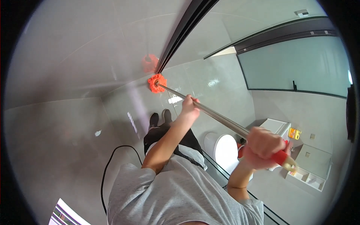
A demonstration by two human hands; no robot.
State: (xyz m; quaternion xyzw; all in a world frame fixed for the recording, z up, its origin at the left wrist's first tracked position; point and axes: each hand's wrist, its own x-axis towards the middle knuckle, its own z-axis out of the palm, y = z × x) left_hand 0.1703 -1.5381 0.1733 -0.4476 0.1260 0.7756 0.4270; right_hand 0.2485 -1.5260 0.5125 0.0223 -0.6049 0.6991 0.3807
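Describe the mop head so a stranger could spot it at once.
Find the black frame post reaching the grey floor. By its foot sits the orange mop head, ending the metal handle that the left hand and right hand grip. Unlike its fainter reflection on the wall, it is vivid and ruffled.

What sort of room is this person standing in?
Most likely a bathroom: there's a white toilet, a black-framed glass panel and a shiny grey floor.

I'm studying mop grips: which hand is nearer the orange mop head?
The left hand, closed lower on the metal pole; the right hand grips higher, beside the red section.
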